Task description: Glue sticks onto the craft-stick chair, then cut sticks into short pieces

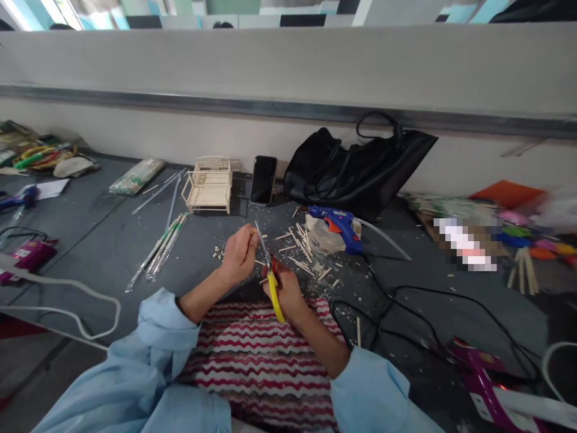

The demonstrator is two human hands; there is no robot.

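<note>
My right hand (289, 293) grips a pair of scissors (273, 290) with a yellow handle, its blades pointing up and away from me. Beside the blades, my left hand (238, 255) is closed with the fingertips pinched; what it holds, if anything, is too small to make out. Cut wooden sticks (303, 243) and bits of debris lie just beyond my right hand. A blue glue gun (340, 225) rests on a crumpled pale piece to the right. Further back on the left stands a small model chair or bench (210, 189) built from thin sticks.
A black phone (264, 180) and a black bag (356, 171) lean near the wall. Packaged sticks (157, 246) lie to the left, with another pack (136, 176) behind. Black cables (419, 322) and a purple power strip (491, 385) occupy the right. A striped cloth (265, 355) covers my lap.
</note>
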